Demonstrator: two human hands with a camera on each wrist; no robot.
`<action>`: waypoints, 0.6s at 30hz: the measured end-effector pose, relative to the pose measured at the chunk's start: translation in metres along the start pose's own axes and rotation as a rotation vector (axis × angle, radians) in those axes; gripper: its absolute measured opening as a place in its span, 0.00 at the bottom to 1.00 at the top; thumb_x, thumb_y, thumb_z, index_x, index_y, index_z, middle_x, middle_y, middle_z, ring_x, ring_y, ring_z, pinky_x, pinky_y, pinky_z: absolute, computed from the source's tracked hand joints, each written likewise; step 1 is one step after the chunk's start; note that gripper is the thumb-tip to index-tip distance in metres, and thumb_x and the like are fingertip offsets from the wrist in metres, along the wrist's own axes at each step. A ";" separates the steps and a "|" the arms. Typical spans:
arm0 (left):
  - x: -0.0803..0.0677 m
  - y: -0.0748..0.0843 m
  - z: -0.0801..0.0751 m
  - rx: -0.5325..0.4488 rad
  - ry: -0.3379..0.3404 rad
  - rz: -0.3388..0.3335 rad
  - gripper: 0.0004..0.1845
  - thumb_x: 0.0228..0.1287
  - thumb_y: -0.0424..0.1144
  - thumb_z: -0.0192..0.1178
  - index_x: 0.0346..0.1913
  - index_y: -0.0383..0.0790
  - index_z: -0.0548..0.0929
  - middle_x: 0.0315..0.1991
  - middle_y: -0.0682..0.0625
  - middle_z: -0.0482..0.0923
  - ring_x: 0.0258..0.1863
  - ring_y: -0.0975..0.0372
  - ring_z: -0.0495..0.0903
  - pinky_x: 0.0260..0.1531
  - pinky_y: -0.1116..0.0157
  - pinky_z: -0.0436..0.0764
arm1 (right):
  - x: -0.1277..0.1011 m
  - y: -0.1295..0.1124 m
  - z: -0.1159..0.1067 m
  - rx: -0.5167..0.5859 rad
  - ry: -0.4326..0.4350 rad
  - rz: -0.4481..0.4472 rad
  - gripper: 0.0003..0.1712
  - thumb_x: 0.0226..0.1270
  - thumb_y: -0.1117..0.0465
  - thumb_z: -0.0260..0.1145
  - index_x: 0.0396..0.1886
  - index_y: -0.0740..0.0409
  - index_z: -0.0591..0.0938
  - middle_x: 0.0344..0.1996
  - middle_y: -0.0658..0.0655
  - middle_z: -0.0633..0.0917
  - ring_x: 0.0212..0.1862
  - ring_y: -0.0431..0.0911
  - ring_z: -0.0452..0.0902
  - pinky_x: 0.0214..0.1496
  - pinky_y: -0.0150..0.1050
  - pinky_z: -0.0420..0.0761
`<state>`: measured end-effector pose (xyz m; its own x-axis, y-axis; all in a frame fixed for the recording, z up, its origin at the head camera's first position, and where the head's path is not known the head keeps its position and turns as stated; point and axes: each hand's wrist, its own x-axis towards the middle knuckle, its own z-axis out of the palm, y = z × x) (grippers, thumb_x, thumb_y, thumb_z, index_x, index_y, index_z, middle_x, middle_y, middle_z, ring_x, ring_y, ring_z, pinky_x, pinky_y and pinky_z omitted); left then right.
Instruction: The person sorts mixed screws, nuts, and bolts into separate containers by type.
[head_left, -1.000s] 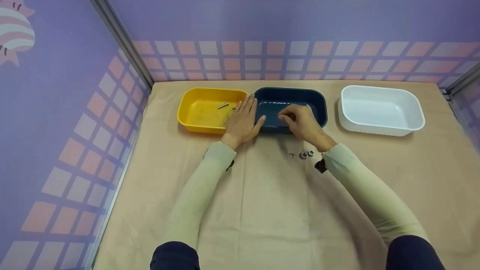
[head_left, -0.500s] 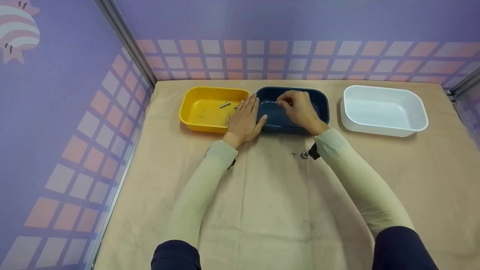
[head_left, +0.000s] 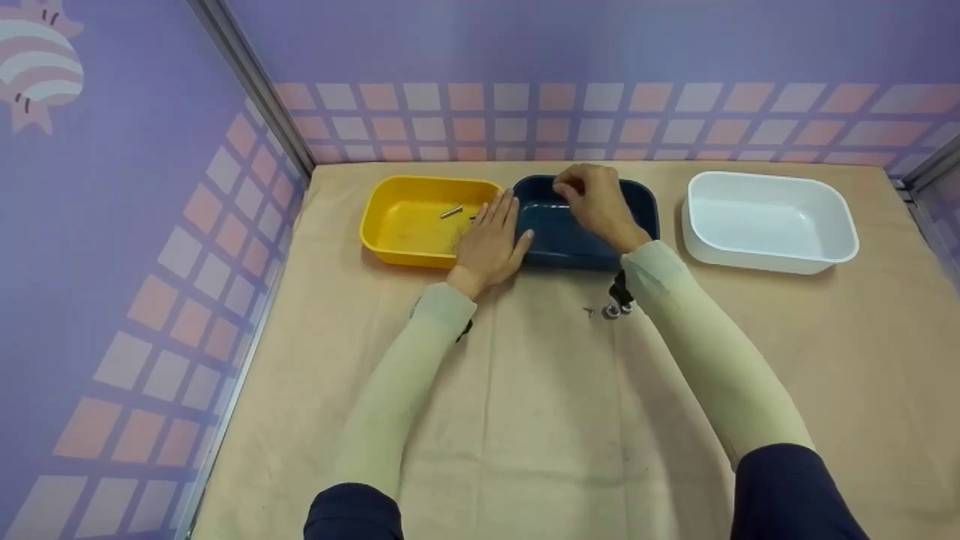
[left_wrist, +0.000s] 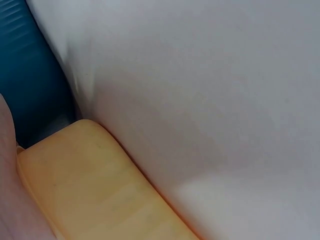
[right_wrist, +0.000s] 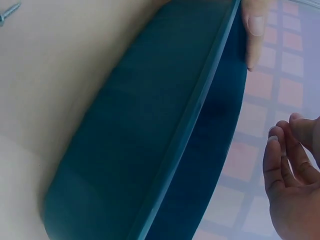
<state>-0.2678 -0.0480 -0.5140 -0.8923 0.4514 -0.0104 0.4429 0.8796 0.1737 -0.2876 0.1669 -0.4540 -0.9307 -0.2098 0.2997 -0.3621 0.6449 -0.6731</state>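
Note:
My left hand (head_left: 489,241) lies with straight fingers across the touching rims of a yellow bin (head_left: 401,255) and a dark blue bin (head_left: 559,261). A metal screw (head_left: 451,212) lies in the yellow bin; another piece there is mostly covered by the hand. Over the back of the blue bin is my right hand (head_left: 598,199), fingers curled and thumb tip against them. Its fingertips (right_wrist: 272,145) show nothing between them in the right wrist view. On the cloth in front lie a small screw (head_left: 589,311) and two nut-like metal pieces, the nearer (head_left: 612,310) beside the right wrist.
A white bin (head_left: 761,259) stands at the right, apart from the other two. Beige cloth (head_left: 555,405) covers the table. A purple wall (head_left: 600,45) with printed squares rises behind, and another panel (head_left: 135,225) borders the left side.
My right hand has moved back over the blue bin, towards its far rim, and its wrist has shifted left. My left hand stays in place on the rims.

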 end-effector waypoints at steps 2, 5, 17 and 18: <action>0.000 0.001 0.000 0.001 -0.004 0.000 0.41 0.87 0.61 0.27 0.87 0.35 0.43 0.89 0.44 0.35 0.89 0.54 0.36 0.87 0.58 0.34 | 0.000 0.000 0.000 0.000 -0.003 0.002 0.11 0.80 0.65 0.65 0.50 0.68 0.90 0.46 0.65 0.91 0.43 0.53 0.86 0.50 0.49 0.87; -0.001 0.001 0.000 0.000 -0.009 -0.003 0.41 0.88 0.61 0.27 0.87 0.36 0.43 0.89 0.44 0.34 0.89 0.54 0.36 0.87 0.58 0.34 | 0.000 0.000 0.000 0.002 -0.009 0.013 0.11 0.81 0.66 0.65 0.51 0.68 0.90 0.47 0.65 0.91 0.44 0.53 0.86 0.51 0.50 0.87; 0.000 0.002 -0.001 0.011 0.004 -0.003 0.41 0.88 0.61 0.27 0.87 0.35 0.43 0.89 0.43 0.35 0.89 0.54 0.37 0.87 0.58 0.34 | 0.001 0.003 -0.003 0.007 0.009 0.011 0.11 0.80 0.67 0.65 0.52 0.69 0.88 0.47 0.66 0.90 0.45 0.53 0.85 0.52 0.50 0.86; 0.000 0.002 0.000 0.011 0.007 -0.002 0.41 0.88 0.61 0.27 0.87 0.35 0.43 0.89 0.43 0.35 0.89 0.54 0.37 0.87 0.58 0.34 | 0.000 0.003 -0.003 0.009 0.010 0.008 0.11 0.80 0.67 0.65 0.52 0.69 0.88 0.47 0.66 0.90 0.44 0.53 0.85 0.52 0.50 0.86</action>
<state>-0.2666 -0.0462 -0.5132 -0.8938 0.4485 -0.0036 0.4420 0.8822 0.1626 -0.2885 0.1711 -0.4536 -0.9329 -0.1979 0.3010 -0.3556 0.6397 -0.6814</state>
